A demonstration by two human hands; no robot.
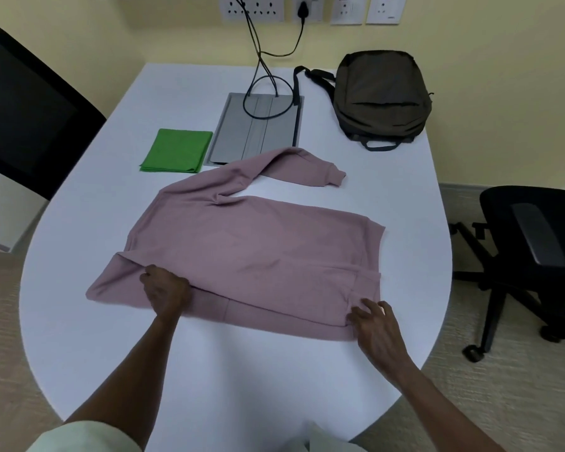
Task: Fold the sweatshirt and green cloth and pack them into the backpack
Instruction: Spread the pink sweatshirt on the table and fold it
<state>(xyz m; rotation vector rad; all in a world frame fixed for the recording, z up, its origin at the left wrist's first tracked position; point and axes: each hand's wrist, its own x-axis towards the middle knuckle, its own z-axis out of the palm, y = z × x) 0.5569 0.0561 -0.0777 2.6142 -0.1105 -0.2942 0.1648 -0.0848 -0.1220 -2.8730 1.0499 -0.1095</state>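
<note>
A: Head view first: what are the 2 hands doing?

B: The left hand (165, 293) lies knuckles up on the near fold of the pink sweatshirt (255, 252), fingers curled into the cloth and gripping the folded edge. The right hand (374, 324) is at the sweatshirt's near right corner, thumb and fingertips pinching the hem, the other fingers loosely spread.

A: And how does the sweatshirt lie?

B: Flat across the middle of the white table (79, 337), body spread sideways. Its near strip is doubled over between the 2 hands. 1 sleeve (294, 164) runs away toward the far edge, bends, and ends in a cuff pointing right.

A: The green cloth?

B: The green cloth (177, 151) sits folded into a neat rectangle beyond the sweatshirt, left of centre, just beside a grey panel (258, 132) set in the tabletop. The sleeve's bend overlaps that panel's near edge.

A: The backpack?

B: The dark backpack (384, 96) lies near the far right corner of the table, well apart from the sweatshirt, a strap trailing left toward the panel. I cannot tell whether its zip is open.

A: Anything else?

B: Black cables (258, 53) rise from the panel to wall sockets (252, 8). A black chair (532, 243) stands right of the table, and a dark screen (23, 106) stands at its far left.
</note>
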